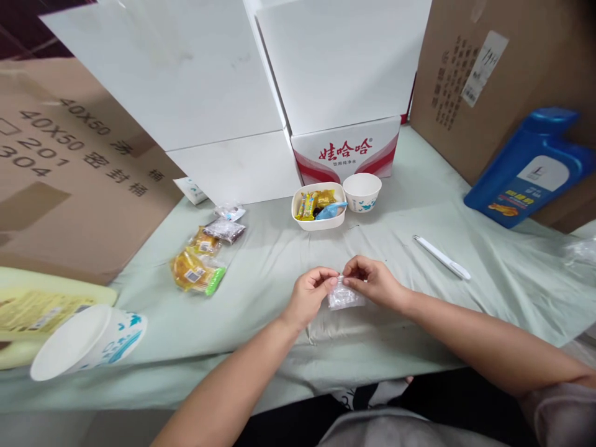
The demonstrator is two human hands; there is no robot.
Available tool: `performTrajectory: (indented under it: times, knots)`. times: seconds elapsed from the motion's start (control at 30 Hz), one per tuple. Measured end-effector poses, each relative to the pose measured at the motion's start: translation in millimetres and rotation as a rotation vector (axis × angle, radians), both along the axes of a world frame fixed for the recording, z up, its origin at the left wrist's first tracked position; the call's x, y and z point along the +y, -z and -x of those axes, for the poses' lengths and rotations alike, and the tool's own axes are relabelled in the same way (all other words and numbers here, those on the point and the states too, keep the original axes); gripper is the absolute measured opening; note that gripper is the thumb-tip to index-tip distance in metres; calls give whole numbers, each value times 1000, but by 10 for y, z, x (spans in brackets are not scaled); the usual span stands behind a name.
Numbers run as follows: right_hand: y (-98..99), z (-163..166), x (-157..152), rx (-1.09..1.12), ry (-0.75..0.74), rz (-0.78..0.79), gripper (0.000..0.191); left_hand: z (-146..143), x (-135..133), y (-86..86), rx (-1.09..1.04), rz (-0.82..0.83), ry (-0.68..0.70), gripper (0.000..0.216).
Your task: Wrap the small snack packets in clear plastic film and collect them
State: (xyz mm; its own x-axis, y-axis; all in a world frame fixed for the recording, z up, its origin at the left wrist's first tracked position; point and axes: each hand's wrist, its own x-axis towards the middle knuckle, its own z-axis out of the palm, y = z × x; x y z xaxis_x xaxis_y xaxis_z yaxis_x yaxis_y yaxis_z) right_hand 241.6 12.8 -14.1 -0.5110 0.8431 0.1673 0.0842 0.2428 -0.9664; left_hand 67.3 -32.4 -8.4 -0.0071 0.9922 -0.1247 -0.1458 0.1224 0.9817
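Observation:
Between my two hands, just above the green cloth, is a small clear plastic packet (345,297) with something whitish in it. My left hand (311,292) pinches its top edge between thumb and fingers. Close beside it, my right hand (373,282) pinches the same edge, fingertips nearly touching the left ones. What exactly lies inside the packet is too unclear to tell. Beyond the hands stands a white oval tub (319,225) holding yellow snack packets and a blue wrapper, with a white paper bowl (362,189) right against it.
Left of my hands lie packaged snacks (193,268) and a dark packet (225,230). A white box cutter (441,256) rests at the right, near a blue bottle (526,167). A paper cup (93,341) lies at front left. Cartons (344,152) line the back.

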Motion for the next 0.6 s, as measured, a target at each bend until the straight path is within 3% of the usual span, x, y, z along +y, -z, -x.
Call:
performTrajectory:
  times: [0.1, 0.17, 0.27, 0.33, 0.4, 0.5, 0.6]
  knots:
    - [64, 7, 61, 44, -39, 99, 22, 10, 42, 17, 48, 0, -84, 27]
    - [80, -20, 99, -11, 38, 37, 21, 43, 85, 27, 57, 9, -141, 27]
    - [32, -72, 80, -127, 185, -330, 21, 106, 145, 31, 61, 22, -279, 28]
    - [-16, -74, 8, -219, 107, -656, 31, 124, 158, 27, 43, 41, -312, 31]
    - [-37, -38, -77, -354, -54, -917, 40, 112, 148, 21, -10, 72, -262, 34]
    - [-53, 27, -103, -493, -180, -1117, 39, 90, 126, 9, -101, 156, -155, 38]
    - [-221, 13, 144, -496, -198, -1179, 40, 139, 150, -10, -127, 174, -152, 43]
